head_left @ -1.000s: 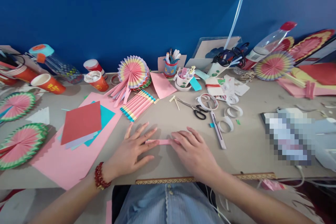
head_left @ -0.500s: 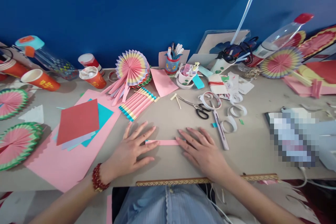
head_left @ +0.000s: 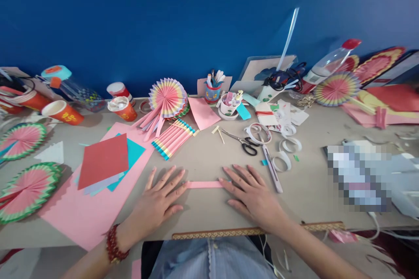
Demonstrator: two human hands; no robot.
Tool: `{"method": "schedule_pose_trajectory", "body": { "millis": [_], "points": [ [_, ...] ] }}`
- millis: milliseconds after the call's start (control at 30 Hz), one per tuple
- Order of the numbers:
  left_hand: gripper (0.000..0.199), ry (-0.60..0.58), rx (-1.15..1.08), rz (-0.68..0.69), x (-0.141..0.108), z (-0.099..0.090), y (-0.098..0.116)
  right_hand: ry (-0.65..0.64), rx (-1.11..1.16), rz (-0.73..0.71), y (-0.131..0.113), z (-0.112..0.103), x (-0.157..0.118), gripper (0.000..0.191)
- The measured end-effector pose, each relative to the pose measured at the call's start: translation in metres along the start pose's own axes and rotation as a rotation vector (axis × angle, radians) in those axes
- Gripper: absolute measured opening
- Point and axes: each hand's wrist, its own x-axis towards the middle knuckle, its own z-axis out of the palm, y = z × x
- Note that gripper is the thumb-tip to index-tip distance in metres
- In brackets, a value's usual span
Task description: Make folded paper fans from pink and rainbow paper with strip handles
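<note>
Fingers splayed and palm down, the left hand [head_left: 156, 205] and the right hand [head_left: 253, 194] rest on a gray counter [head_left: 204, 216], each grip relaxed and flat, fingertips at either end of a narrow pink paper strip [head_left: 205, 185]. The strip lies crosswise before the person, its middle bare between the two hands. A dark red beaded bracelet [head_left: 114, 244] circles the left wrist. Near the right hand lies a box cutter [head_left: 272, 170], with black-handled scissors [head_left: 241, 140] and a tape roll [head_left: 270, 133] farther back. Ahead of the left hand, banded paper sticks [head_left: 173, 139] sit side by side below a pleated paper rosette [head_left: 167, 96]. At left, a red paper square [head_left: 104, 161] tops several sheets on a large pink sheet [head_left: 98, 213]. Toward the blue wall [head_left: 196, 17] stands a pen-filled cup [head_left: 212, 94]; at right, a red-capped bottle [head_left: 330, 67] leans.
</note>
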Motion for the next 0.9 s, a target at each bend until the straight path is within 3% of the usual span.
{"method": "schedule_pose_trajectory", "body": {
  "millis": [167,267,400,500,667,767,800,900],
  "points": [
    [0.037,0.085,-0.103,-0.038,0.012,-0.001,0.005,0.189,0.180,0.148,-0.014,0.002,0.018,0.020],
    [0.022,0.174,-0.212,-0.099,0.030,-0.008,0.014,0.180,0.261,0.197,-0.019,-0.003,0.029,0.016],
    [0.011,0.136,-0.269,-0.115,0.057,-0.018,0.026,0.112,0.308,0.202,-0.018,-0.007,0.037,0.025],
    [0.011,0.115,-0.311,-0.093,0.073,-0.020,0.029,0.150,0.322,0.193,-0.012,-0.004,0.044,0.030],
    [0.011,0.087,-0.360,-0.104,0.090,-0.020,0.021,0.157,0.240,0.056,-0.005,-0.014,0.058,0.025],
    [0.016,0.055,-0.316,-0.081,0.096,-0.023,0.016,0.103,0.130,0.018,-0.004,-0.027,0.070,0.053],
    [0.018,0.053,-0.291,-0.072,0.098,-0.025,0.015,0.067,0.071,0.004,-0.004,-0.029,0.074,0.050],
    [0.022,0.056,-0.225,-0.058,0.104,-0.028,0.012,-0.013,-0.013,-0.008,-0.003,-0.029,0.088,0.011]
  ]
}}
